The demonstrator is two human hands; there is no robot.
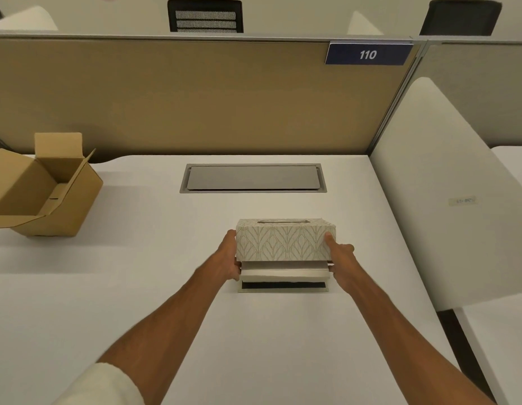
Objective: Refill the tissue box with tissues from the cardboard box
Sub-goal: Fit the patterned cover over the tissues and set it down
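Note:
A patterned tissue box cover (pixel 284 241) with an oval slot on top is held just above its base tray (pixel 284 280), which lies on the white desk (pixel 195 317). My left hand (pixel 229 260) grips the cover's left end, and my right hand (pixel 340 258) grips its right end. The base shows a dark strip along its near edge. An open brown cardboard box (pixel 40 188) stands at the far left of the desk; its inside looks empty from here, though the near part is hidden.
A grey cable hatch (pixel 253 178) is set into the desk behind the tissue box. A tan partition (pixel 195 97) with a blue "110" sign (pixel 368 54) closes the back. A white divider panel (pixel 446 200) borders the right side.

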